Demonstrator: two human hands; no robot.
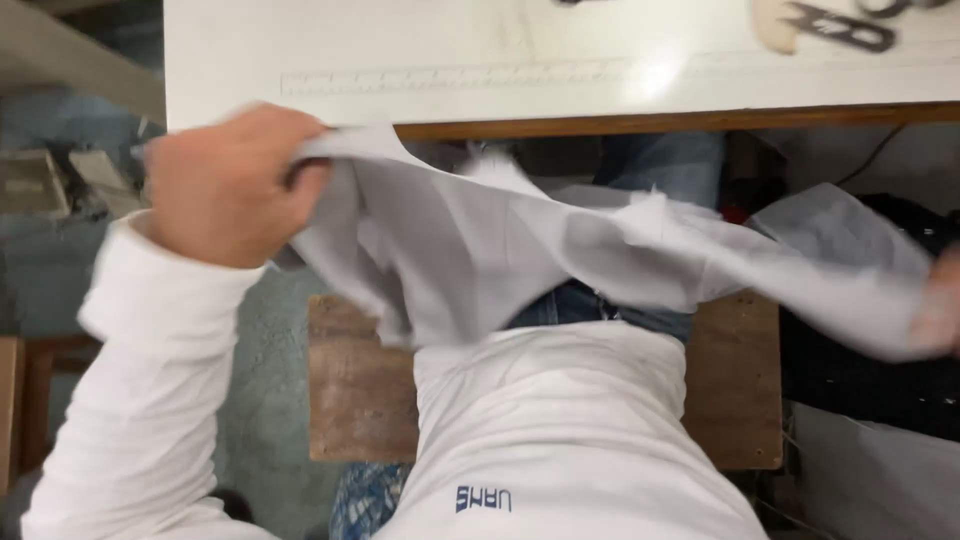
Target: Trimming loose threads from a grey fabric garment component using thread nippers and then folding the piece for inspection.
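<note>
A light grey piece of cloth stretches across my lap, below the near edge of a white table. My left hand is closed in a fist on the cloth's left end, just under the table edge. My right hand is blurred at the right border of the frame and grips the cloth's right end. The cloth sags in folds between the two hands. I wear a white long-sleeved top and blue jeans.
A long ruler lies flat on the table near its front edge. Dark scissors rest on a pale object at the table's far right. I sit on a wooden bench. Dark fabric is heaped to my right.
</note>
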